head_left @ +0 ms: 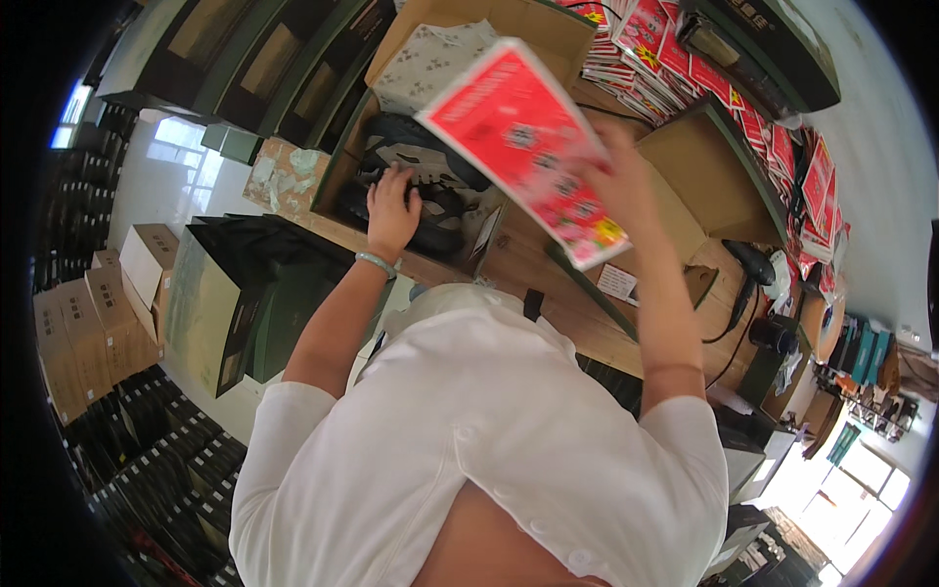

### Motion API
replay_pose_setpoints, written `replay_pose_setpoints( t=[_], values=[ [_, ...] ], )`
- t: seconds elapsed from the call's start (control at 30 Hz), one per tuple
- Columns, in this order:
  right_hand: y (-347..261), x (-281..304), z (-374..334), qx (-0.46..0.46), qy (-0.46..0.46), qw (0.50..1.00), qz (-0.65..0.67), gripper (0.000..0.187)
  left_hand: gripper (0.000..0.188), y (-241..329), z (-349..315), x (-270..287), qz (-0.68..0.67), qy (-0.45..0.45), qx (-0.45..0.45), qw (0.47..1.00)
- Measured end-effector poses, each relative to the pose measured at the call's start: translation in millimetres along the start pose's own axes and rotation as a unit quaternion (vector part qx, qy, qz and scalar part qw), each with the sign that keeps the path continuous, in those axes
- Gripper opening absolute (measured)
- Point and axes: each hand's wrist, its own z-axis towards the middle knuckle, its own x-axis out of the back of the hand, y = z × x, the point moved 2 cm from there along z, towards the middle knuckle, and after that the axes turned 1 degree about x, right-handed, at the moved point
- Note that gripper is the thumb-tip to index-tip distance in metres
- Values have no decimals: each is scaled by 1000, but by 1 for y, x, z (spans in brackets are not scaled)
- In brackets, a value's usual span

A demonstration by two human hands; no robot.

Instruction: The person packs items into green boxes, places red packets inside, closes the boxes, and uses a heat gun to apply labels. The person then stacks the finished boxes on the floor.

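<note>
Right hand (621, 186): gripping red card (516, 137), raised. Left hand (393, 210): unclenched, on shoes (442, 210). Apparent step: card handling; next move needs clearance past box (350, 152).

A red packet (518, 137) held aloft, the other hand down among shoes.
From here I see the right hand (626, 186), blurred, gripping the flat packet by its edge, while the left hand (393, 210), fingers spread, reaches over dark shoes (438, 233) in an open box (342, 164). Patterned paper (430, 61) bunches at the box's far end; similar red packets (641, 54) pile up beyond, and a black handheld device (748, 262) lies to the right.
</note>
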Motion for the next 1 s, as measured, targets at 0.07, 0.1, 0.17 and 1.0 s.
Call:
replay_pose_setpoints(
  t=[0.07,0.1,0.17,1.0],
  values=[
    [1,-58,30,-30,-63,997,-14,55,30,-6,3,9,-71,91,15,993],
    [7,-90,44,-65,-123,988,70,57,27,-4,1,15,-123,166,19,978],
    [13,-148,63,-36,-187,980,58,60,29,-16,-12,14,-94,255,9,962],
    [296,46,-224,-218,-174,859,-430,92,35,-8,14,2,88,10,-88,992]
  ],
)
